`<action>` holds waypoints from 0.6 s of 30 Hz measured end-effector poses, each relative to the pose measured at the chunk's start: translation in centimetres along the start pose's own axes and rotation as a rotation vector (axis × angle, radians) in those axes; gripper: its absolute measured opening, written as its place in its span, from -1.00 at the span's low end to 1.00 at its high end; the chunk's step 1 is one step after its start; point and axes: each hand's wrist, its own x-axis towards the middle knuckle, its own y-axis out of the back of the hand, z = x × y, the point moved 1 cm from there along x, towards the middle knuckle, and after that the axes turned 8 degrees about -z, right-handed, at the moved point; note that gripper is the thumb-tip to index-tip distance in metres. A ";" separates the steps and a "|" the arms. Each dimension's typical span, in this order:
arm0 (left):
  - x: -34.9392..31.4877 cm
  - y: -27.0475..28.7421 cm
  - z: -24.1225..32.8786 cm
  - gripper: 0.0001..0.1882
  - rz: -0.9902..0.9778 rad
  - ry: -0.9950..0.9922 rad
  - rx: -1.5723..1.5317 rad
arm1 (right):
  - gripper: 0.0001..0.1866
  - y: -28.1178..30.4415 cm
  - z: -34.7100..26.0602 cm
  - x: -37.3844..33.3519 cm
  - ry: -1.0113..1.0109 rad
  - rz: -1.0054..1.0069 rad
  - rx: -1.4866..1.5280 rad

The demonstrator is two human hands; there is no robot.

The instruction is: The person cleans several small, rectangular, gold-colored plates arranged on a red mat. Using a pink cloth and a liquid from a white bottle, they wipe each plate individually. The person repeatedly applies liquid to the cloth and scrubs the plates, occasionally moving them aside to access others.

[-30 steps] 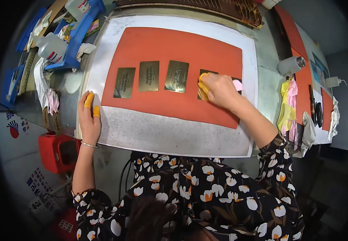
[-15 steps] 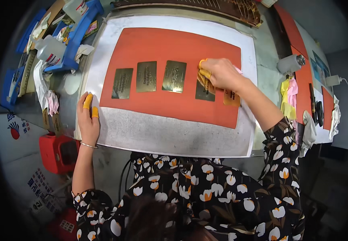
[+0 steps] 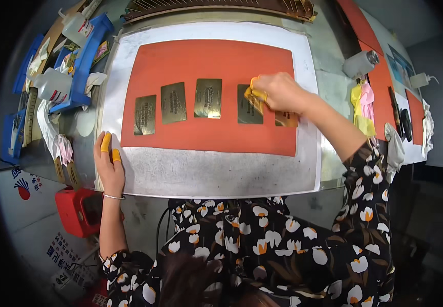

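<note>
On an orange-red sheet lie several thin, shiny gold-toned metal cards in a row. A card is at the left end, followed by a second card and a third card. My right hand, yellow finger covers on its fingertips, bends closed over the upper right part of a fourth card. The palm hides whatever the fingers may hold. Below that wrist, another card is partly covered. My left hand, also with yellow finger covers, rests with fingers stretched out at the left edge of the white-grey board.
A blue rack with a clear bottle and rags stands at the left. To the right are a squat bottle, yellow and pink cloths and a white squeeze bottle. A red stool is below left.
The whole view has shifted slightly. My right hand stays over the right-hand cards, its fingers a little higher on the fourth card. A pink scrap beside it no longer shows. My left hand stays put.
</note>
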 end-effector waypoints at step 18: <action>0.4 0.9 -0.4 -0.60 0.117 0.073 -0.196 | -0.96 0.9 -6.8 -8.8 0.180 0.248 0.135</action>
